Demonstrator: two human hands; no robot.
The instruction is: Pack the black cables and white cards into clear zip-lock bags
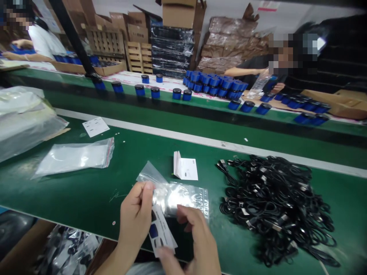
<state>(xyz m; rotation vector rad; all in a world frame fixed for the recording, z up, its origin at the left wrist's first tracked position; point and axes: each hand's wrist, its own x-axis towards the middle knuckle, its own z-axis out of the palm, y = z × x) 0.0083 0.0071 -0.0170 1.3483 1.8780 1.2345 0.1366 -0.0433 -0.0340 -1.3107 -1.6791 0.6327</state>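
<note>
My left hand [136, 215] pinches the edge of a small clear zip bag [183, 196] near the front of the green table [86, 191]. My right hand [196, 238] is closed on a folded printed leaflet [160, 231] with blue pictures, which lies at the bag's open end between both hands. Just beyond the bag stands a small stack of white leaflets [185, 168]. A heap of black cables [275, 208] lies to the right of my hands.
Clear bags [76, 156] and a larger plastic bundle [23, 118] lie at left, with a white label sheet [95, 126]. Blue cylindrical speakers [213, 84] stand along the far belt. Two other people sit behind it, among cardboard boxes [338, 103] and pallets.
</note>
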